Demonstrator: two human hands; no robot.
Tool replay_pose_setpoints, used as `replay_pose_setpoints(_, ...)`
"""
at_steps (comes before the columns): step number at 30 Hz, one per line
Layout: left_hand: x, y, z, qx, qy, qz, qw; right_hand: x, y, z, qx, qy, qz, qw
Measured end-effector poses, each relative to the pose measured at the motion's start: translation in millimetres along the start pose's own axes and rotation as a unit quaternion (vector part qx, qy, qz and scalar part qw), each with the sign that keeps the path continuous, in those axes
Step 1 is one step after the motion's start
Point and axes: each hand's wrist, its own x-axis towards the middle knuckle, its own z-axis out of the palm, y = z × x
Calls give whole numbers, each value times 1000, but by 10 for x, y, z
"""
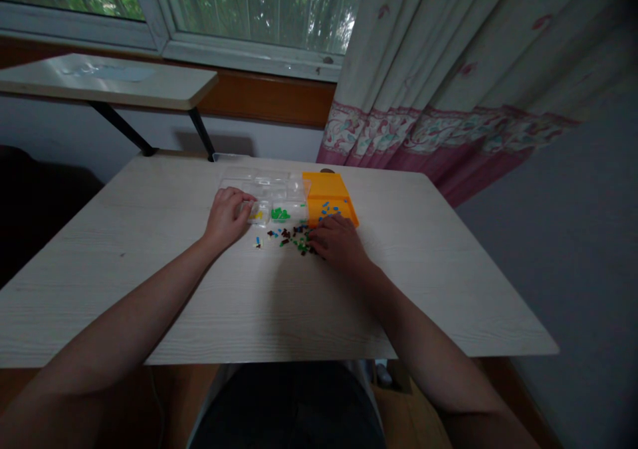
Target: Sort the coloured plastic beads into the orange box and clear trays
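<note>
My left hand [226, 215] rests on the pale wooden table [149, 283], its fingers curled against the near corner of a clear plastic compartment box [264, 190]. That box holds yellow pieces [257, 216] and green pieces [280, 214] in separate compartments. My right hand [336, 240] lies palm down with fingers bent over the right side of a scatter of small coloured pieces [292, 236]. Whether either hand pinches a piece is hidden. An orange tray [329, 193] with a few blue pieces sits just beyond my right hand.
A small white side table [109, 80] on black legs stands behind the table under a window. A patterned curtain [448, 90] hangs at the back right. One blue piece [258, 242] lies apart on the left of the scatter.
</note>
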Motion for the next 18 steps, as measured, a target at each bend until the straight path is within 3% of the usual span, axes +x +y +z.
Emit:
replay_pose_setpoints(8,-6,39,-18,7,-8,12,1000,-5,-15,26,-29,-15,-6,999)
replay_pose_setpoints(14,-4,119,-64,17,-19,42,999,18,17,67,68,-6,9,998)
replay_pose_setpoints(18,-35,295,-99,0,-47,74,996,56,22,78,152,20,35,988)
